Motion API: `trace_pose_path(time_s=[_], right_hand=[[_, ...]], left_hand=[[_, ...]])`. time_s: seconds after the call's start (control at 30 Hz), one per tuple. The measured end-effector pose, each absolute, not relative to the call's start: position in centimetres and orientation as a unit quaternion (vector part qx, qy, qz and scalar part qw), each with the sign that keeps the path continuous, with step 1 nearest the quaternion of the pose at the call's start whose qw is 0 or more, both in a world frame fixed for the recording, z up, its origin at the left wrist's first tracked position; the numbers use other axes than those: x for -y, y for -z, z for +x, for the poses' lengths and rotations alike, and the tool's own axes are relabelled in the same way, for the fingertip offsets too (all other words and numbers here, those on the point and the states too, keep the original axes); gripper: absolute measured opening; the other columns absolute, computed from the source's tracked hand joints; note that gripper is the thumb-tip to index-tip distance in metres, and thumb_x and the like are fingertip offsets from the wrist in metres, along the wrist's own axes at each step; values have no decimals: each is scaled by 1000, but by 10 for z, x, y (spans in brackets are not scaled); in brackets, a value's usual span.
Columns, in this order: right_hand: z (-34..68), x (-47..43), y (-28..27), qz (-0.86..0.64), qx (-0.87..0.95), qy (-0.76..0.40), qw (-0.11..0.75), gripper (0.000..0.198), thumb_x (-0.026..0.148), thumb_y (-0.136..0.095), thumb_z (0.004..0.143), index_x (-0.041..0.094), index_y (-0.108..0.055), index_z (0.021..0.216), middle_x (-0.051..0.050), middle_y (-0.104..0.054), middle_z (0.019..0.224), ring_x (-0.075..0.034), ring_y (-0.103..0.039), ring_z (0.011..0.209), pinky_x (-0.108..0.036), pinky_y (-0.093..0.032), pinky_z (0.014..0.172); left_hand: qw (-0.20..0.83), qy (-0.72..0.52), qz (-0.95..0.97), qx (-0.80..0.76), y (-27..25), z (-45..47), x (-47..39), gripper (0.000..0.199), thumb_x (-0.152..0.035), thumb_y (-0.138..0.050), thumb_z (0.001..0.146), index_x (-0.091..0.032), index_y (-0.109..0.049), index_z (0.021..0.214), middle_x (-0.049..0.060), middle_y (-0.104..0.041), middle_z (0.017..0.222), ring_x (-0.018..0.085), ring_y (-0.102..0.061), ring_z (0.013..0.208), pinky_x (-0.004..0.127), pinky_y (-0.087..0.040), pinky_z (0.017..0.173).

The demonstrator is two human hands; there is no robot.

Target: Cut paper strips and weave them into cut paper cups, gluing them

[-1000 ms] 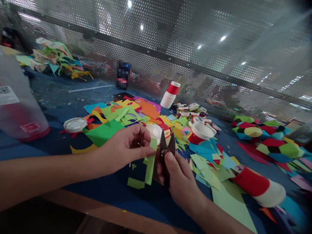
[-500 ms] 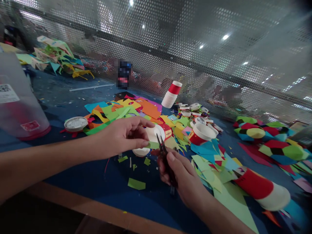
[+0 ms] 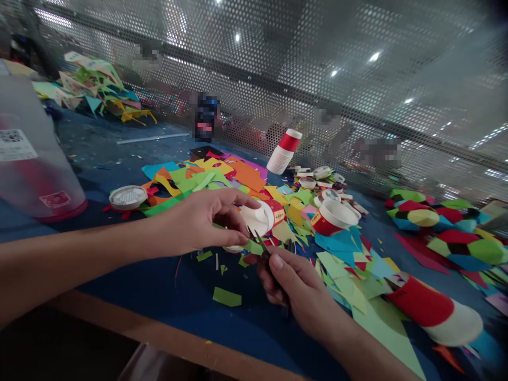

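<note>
My left hand (image 3: 210, 219) pinches a small green paper piece (image 3: 251, 247) between thumb and fingers. Closed around the handles of a pair of scissors (image 3: 260, 241) is my right hand (image 3: 296, 278). The slightly parted blades point up and left, close to my left fingertips and the paper; whether they touch the paper I cannot tell. Behind the blades a red and white paper cup (image 3: 273, 212) lies on its side. Below the hands are several green scraps, the largest a flat green piece (image 3: 227, 297) on the blue table (image 3: 174, 309).
Coloured paper (image 3: 248, 174) is heaped behind my hands. A stack of paper cups (image 3: 284, 152) leans farther back. An upright cup (image 3: 333, 217) and a fallen red cup (image 3: 423, 307) are at right. A translucent container (image 3: 39, 159) stands left. Perforated metal (image 3: 257, 90) closes the back.
The scissors have tilted leftward, bringing their tips closer to my left fingers. The green piece sits at more of a slant. The whole view has shifted slightly.
</note>
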State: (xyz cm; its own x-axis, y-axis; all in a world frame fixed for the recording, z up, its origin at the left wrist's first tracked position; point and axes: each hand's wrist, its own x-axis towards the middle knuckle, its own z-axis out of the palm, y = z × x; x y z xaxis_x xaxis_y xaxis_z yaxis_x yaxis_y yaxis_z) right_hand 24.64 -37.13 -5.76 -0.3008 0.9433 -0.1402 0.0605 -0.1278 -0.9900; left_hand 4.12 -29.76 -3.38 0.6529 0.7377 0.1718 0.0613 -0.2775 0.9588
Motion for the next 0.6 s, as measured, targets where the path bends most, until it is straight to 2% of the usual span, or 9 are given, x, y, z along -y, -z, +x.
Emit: trace_pose_path(time_s=[0.17,0.4,0.6], right_hand=[[248,372,60,-454,557,-590,367,52,67,-62,83,15,-62,78,5,-43,60,-5,-34,47,-19,-24,42],[249,371,62,-444,558,-597,368,48,63,-63,85,15,-69,87,5,-43,61,-5,-34,48,-18,-23,42],[249,370,63,-441,557,-600,368,48,63,-63,85,15,-70,86,5,-43,60,-4,-33,48,-18,-23,42]], left_hand=[[548,-320,723,-271,37,41,297,47,-16,-70,74,-20,-54,118,-7,-67,75,12,-66,74,23,-51,70],[568,-333,703,-268,37,41,295,35,-17,-74,72,-18,-52,100,-6,-66,72,11,-63,69,24,-49,66],[572,-322,707,-265,37,40,295,36,-16,-74,73,-18,-52,102,-5,-67,72,11,-63,68,23,-49,65]])
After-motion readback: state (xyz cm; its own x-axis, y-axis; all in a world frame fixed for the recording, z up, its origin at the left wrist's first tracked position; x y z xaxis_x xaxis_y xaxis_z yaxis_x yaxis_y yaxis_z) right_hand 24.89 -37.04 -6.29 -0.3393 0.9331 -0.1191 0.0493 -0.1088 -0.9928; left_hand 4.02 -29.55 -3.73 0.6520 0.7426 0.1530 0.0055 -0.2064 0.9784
